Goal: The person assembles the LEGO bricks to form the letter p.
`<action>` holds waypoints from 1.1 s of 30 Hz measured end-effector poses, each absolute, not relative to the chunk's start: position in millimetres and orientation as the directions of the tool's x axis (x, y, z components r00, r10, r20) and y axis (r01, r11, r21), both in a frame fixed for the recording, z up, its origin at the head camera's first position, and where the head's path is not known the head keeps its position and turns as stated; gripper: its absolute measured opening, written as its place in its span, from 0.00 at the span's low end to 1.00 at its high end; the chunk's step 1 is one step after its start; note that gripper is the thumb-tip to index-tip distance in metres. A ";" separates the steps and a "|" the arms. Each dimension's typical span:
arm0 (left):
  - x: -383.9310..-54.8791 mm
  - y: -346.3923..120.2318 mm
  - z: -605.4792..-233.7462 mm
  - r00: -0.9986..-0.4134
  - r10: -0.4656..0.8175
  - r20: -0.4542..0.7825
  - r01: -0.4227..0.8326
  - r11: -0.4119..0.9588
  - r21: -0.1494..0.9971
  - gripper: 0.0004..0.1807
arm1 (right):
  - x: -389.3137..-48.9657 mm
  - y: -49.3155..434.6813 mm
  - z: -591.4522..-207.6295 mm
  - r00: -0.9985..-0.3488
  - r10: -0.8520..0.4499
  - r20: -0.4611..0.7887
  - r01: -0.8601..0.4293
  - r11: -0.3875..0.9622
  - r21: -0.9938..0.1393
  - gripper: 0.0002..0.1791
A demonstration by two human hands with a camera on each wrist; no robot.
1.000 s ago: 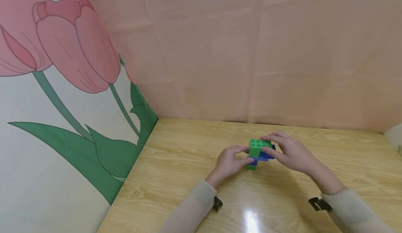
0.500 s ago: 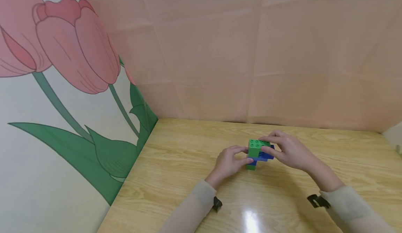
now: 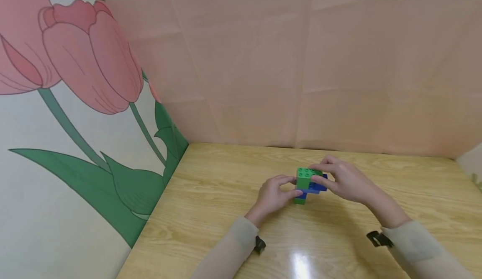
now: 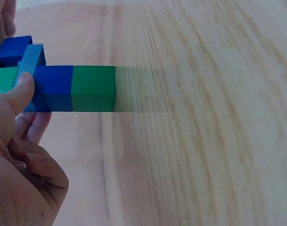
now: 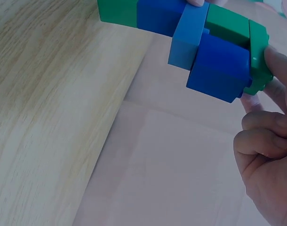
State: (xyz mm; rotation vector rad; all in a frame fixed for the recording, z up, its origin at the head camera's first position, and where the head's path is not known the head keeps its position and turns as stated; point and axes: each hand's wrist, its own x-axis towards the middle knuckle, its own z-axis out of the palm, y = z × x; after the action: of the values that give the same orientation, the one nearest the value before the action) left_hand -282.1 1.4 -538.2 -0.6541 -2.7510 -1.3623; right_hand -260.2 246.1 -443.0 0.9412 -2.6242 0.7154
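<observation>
A stack of toy building bricks stands upright on the wooden table in the head view. At its foot is a green brick (image 4: 93, 88), with a dark blue brick (image 4: 54, 88) above it. A lighter blue brick (image 5: 188, 40) lies across that and juts to the right. It bears a green brick (image 5: 228, 23) and another dark blue brick (image 5: 219, 68). A thinner green brick (image 5: 259, 56) tops the stack. My left hand (image 3: 272, 195) pinches the stack around the lighter blue brick, thumb on its near side. My right hand (image 3: 350, 180) pinches the top green brick between thumb and fingers.
The wooden table (image 3: 211, 203) reaches back to a pinkish cloth backdrop (image 3: 241, 61). A white panel with printed tulips (image 3: 90, 53) borders its left side. Dark wrist mounts (image 3: 379, 239) sit at both sleeves.
</observation>
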 end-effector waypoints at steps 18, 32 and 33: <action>-285.2 3.9 -538.2 -0.913 0.361 0.188 0.368 0.534 0.761 0.24 | -266.8 248.9 -448.5 -0.767 -0.504 0.397 -0.635 0.685 -0.357 0.19; -283.4 5.4 -540.7 -0.919 0.346 0.189 0.357 0.530 0.769 0.25 | -264.5 257.3 -453.6 -0.813 -0.443 0.377 -0.579 0.678 -0.452 0.23; -283.0 5.6 -540.8 -0.921 0.342 0.188 0.354 0.528 0.772 0.25 | -263.7 260.2 -455.0 -0.820 -0.428 0.380 -0.570 0.678 -0.465 0.24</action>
State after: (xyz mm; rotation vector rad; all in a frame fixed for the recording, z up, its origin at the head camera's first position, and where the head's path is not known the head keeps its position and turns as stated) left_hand -283.0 5.6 -540.8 -0.6230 -2.7345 -1.3873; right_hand -263.7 260.2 -455.0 0.8028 -2.6522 0.8550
